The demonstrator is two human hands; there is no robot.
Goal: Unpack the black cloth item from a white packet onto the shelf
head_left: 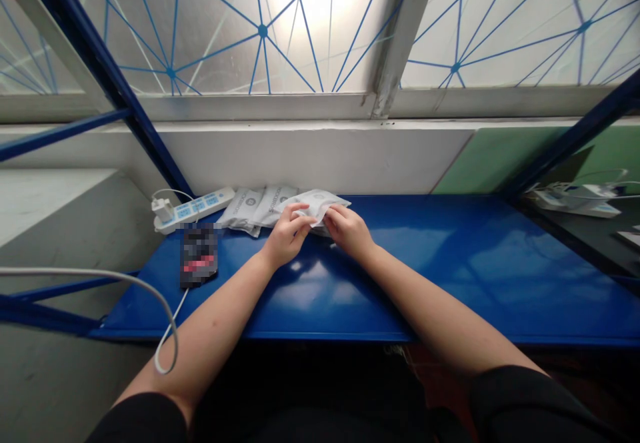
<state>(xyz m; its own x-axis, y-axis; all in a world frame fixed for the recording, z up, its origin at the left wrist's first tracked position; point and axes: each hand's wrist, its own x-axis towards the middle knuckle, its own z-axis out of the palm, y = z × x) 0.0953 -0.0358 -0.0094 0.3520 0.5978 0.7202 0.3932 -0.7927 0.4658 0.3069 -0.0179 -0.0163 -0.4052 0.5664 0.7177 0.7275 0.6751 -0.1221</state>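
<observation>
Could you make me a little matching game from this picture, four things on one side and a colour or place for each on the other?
Things:
1. power strip
2. topmost packet
3. table
4. window

Descriptions:
A. shiny blue
B. crossed by thin blue lines
C. white, with a plug at its left end
D. at the fingertips of the left hand and right hand

Pairs: 1-C, 2-D, 3-A, 4-B
</observation>
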